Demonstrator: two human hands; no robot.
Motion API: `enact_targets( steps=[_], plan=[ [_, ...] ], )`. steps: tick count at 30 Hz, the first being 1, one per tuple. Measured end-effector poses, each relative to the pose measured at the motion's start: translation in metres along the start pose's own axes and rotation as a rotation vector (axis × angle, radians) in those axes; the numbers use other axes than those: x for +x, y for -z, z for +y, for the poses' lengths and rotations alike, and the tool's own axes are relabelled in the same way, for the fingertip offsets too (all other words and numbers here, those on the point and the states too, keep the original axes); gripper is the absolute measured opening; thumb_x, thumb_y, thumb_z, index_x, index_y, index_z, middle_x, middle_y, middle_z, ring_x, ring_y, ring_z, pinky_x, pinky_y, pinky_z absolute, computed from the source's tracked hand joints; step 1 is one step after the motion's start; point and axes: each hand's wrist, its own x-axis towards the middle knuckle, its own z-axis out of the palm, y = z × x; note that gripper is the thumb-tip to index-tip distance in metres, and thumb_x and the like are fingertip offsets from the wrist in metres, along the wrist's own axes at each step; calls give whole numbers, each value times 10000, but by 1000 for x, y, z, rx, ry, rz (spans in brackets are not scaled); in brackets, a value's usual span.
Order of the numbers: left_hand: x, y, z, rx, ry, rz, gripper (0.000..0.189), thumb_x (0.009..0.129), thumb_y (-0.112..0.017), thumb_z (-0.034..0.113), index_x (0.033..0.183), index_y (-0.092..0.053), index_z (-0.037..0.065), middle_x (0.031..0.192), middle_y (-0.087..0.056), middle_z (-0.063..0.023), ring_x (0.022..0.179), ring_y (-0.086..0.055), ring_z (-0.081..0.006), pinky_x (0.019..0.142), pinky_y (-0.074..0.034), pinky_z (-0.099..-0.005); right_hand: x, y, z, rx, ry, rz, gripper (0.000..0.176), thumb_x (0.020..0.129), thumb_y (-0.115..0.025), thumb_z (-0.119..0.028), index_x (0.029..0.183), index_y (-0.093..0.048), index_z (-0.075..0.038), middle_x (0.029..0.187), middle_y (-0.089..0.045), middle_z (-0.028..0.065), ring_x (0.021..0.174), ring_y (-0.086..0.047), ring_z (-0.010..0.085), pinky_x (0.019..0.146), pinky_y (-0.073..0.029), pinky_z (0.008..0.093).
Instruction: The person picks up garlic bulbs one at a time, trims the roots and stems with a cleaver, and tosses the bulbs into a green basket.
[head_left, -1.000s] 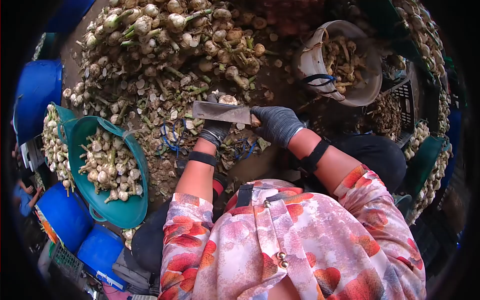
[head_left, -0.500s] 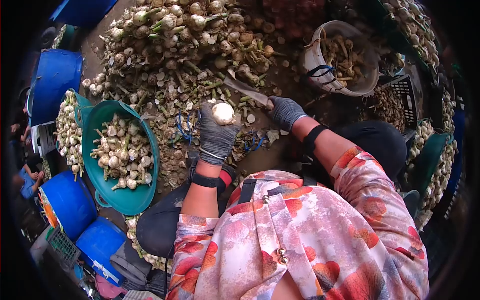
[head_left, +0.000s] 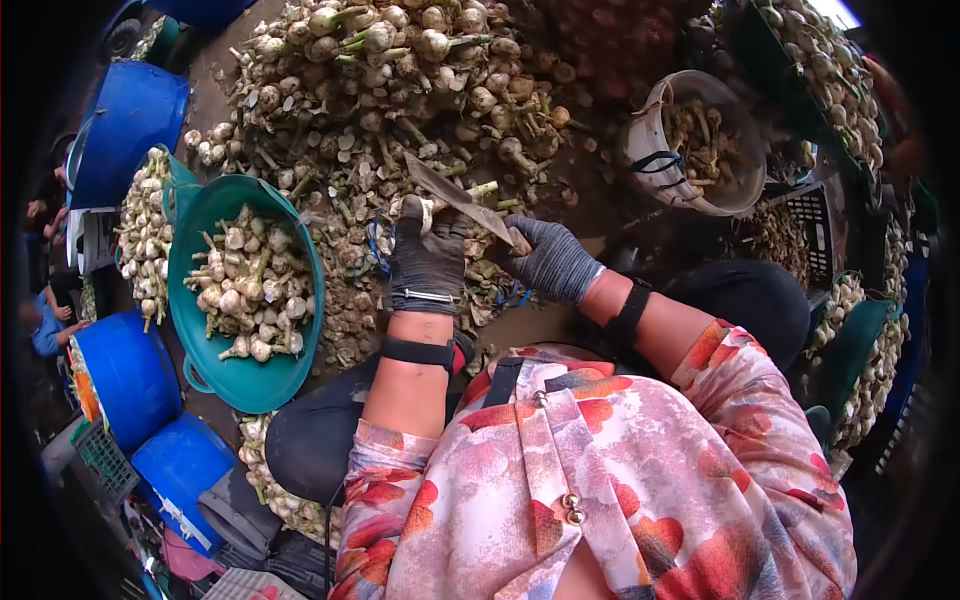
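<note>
My left hand (head_left: 428, 262), in a grey glove, is closed around a garlic bulb (head_left: 427, 216); only a pale sliver of it shows between the fingers. My right hand (head_left: 556, 258), gloved too, grips the handle of a knife (head_left: 458, 197). The broad blade points up and left, crossing just above the left hand and overlapping the bulb's top in this view. Beyond both hands lies a large heap of garlic bulbs (head_left: 400, 60) with cut stems and trimmings (head_left: 345, 270) scattered down its near side.
On the left stands a green tub (head_left: 190, 330) of garlic. A white bucket (head_left: 648, 150) holding stems is at the upper right, near a black crate (head_left: 812, 235). Blue barrels (head_left: 128, 370) line the left side, where another person's arm (head_left: 50, 320) shows. More garlic-filled tubs (head_left: 858, 350) stand right.
The bulb's round white face, visible before, is now mostly hidden in my left hand. My right hand has brought the knife left, over the left hand. The view has shifted slightly.
</note>
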Motion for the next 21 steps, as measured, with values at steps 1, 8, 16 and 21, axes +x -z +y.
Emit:
enact_targets(
  steps=[1, 8, 16, 21],
  plan=[
    [0, 4, 1, -68, 68, 44, 297, 857, -690, 248, 1013, -560, 30, 1008, -634, -149, 926, -628, -309, 884, -542, -430, 2, -7, 5, 19, -32, -8, 385, 820, -685, -346, 1086, -627, -74, 920, -666, 191, 824, -649, 346, 750, -507, 389],
    [-4, -17, 86, -316, -135, -145, 523, 903, -552, 464, 1021, -544, -46, 945, -653, -239, 880, -656, -375, 901, -533, -518, 20, -17, 78, 51, -526, -81, 439, 832, -672, -378, 1067, -613, -12, 877, -668, 198, 773, -645, 322, 741, -503, 376],
    [118, 7, 62, 360, -46, 187, 851, 824, -592, 613, 1297, -334, -46, 1055, -605, -237, 921, -616, -373, 897, -500, -509, 30, 14, 62, 72, -368, 120, 480, 831, -654, -436, 1030, -610, -2, 854, -649, 226, 795, -633, 351, 749, -494, 385],
    [238, 66, -119, 2069, 374, -138, 531, 822, -677, 406, 1187, -524, 52, 1020, -641, -155, 871, -629, -272, 759, -517, -391, 46, 39, 73, 213, -478, 206, 532, 814, -671, -458, 1080, -602, -3, 848, -654, 209, 775, -636, 303, 733, -498, 379]
  ],
)
